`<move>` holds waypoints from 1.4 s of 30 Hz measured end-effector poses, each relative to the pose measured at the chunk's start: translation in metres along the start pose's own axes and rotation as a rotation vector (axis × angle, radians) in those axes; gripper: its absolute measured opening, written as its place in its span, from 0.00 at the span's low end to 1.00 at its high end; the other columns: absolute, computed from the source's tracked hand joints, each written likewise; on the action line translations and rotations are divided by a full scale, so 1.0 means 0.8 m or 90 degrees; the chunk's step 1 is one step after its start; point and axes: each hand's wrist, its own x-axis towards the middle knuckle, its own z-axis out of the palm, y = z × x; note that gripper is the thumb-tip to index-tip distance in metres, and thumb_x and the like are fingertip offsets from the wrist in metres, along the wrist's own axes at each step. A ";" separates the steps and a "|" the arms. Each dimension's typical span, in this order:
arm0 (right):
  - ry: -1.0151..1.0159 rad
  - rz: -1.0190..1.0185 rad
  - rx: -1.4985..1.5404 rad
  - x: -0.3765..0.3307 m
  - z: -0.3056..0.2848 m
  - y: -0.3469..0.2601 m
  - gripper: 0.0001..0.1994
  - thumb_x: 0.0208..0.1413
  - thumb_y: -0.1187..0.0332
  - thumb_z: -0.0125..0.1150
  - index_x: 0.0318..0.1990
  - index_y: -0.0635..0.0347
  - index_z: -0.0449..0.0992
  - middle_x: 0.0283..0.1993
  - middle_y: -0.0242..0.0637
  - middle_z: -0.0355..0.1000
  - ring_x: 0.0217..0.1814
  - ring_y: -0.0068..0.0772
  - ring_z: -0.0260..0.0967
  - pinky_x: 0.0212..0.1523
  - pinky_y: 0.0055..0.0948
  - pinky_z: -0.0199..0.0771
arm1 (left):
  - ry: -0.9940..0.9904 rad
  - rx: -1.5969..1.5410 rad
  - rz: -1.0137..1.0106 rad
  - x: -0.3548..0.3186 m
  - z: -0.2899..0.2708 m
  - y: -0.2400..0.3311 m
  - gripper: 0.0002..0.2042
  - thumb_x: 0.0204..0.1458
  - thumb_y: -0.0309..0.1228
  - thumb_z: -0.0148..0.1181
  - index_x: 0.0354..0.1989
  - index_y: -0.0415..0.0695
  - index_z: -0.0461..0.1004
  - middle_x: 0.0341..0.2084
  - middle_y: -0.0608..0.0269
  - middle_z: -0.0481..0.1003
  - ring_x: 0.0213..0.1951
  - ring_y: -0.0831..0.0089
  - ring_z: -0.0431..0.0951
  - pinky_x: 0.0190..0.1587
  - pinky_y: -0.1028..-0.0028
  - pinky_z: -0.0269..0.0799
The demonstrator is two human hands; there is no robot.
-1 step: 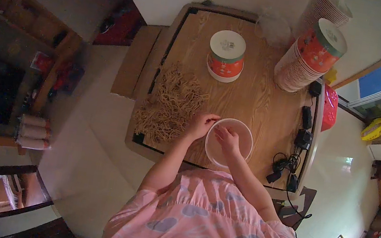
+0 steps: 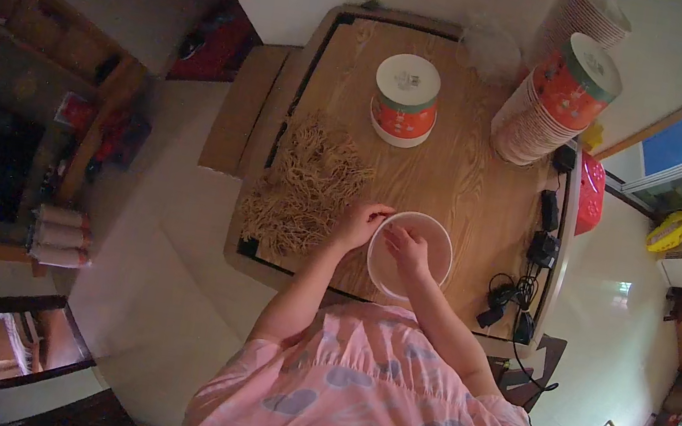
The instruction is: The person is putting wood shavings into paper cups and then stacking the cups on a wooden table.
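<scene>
While the white tub (image 2: 390, 274) sits mouth-up nr the table (image 2: 486, 227) edge, R hand (image 2: 408, 251) is inside, closer to its middle; L hand (image 2: 358, 226), fingers curled, is at left rim. Can't tell if either pinches.

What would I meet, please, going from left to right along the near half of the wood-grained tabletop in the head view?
A loose heap of tan, stringy strands, the person's left hand, a round, open white tub, a tangle of thin black cables.
</scene>
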 end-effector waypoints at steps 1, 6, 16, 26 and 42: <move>0.000 0.000 0.000 0.000 0.000 0.000 0.09 0.49 0.67 0.53 0.37 0.58 0.68 0.38 0.30 0.69 0.41 0.24 0.67 0.37 0.21 0.65 | 0.000 0.000 0.000 0.000 0.000 0.000 0.10 0.46 0.21 0.49 0.36 0.38 0.72 0.34 0.57 0.74 0.37 0.69 0.73 0.42 0.73 0.67; 0.001 0.001 -0.009 -0.002 0.007 -0.003 0.09 0.50 0.67 0.52 0.38 0.58 0.68 0.38 0.30 0.69 0.42 0.23 0.66 0.40 0.22 0.65 | 0.031 -0.001 0.047 0.000 0.005 -0.015 0.10 0.44 0.21 0.48 0.35 0.40 0.73 0.31 0.54 0.73 0.34 0.64 0.74 0.37 0.71 0.68; 0.015 -0.007 -0.047 -0.010 0.015 -0.011 0.08 0.50 0.67 0.53 0.36 0.57 0.68 0.35 0.28 0.68 0.38 0.22 0.66 0.36 0.21 0.64 | 0.015 -0.035 0.025 -0.002 0.007 -0.017 0.11 0.44 0.20 0.47 0.36 0.41 0.73 0.31 0.55 0.73 0.34 0.64 0.74 0.36 0.72 0.68; 0.027 -0.002 -0.089 -0.011 0.008 -0.007 0.06 0.48 0.66 0.55 0.32 0.55 0.70 0.31 0.26 0.68 0.36 0.19 0.66 0.34 0.18 0.63 | 0.005 -0.013 0.032 -0.010 0.009 -0.024 0.09 0.41 0.21 0.52 0.33 0.41 0.74 0.28 0.57 0.73 0.30 0.66 0.74 0.32 0.74 0.68; 0.026 -0.041 -0.148 -0.017 0.001 -0.003 0.07 0.48 0.66 0.54 0.32 0.57 0.70 0.29 0.27 0.68 0.31 0.18 0.64 0.31 0.16 0.63 | -0.026 -0.002 -0.016 -0.018 0.016 -0.026 0.08 0.45 0.20 0.49 0.35 0.40 0.71 0.28 0.61 0.74 0.32 0.74 0.73 0.35 0.75 0.68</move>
